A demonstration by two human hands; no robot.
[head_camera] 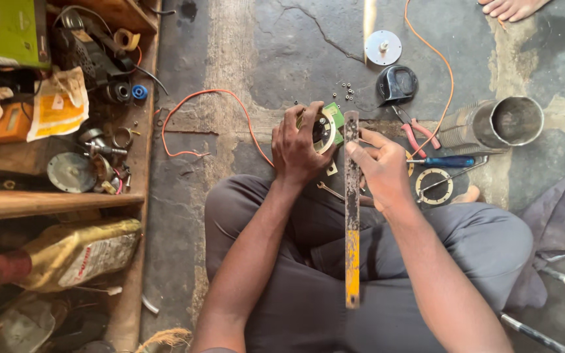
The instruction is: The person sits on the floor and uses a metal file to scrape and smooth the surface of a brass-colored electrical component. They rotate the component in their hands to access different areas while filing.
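Note:
I sit cross-legged on a cracked concrete floor. My left hand (295, 145) grips a round green part with a pale ring face (327, 127), held just above the floor. My right hand (380, 168) holds a long flat metal file (352, 216), yellow along its near end. The file stands nearly upright in the view and its far tip reaches beside the green part. Under my hands a small spanner (327, 189) lies on the floor, partly hidden.
To the right lie red-handled pliers (418, 134), a blue screwdriver (449, 161), a brass ring (433, 185), a metal cylinder (501, 123), a black cap (397, 84) and a round disc (383, 47). Orange wire (194, 98) loops on the floor. A cluttered wooden shelf (60, 196) stands left. Another person's foot (511, 8) shows top right.

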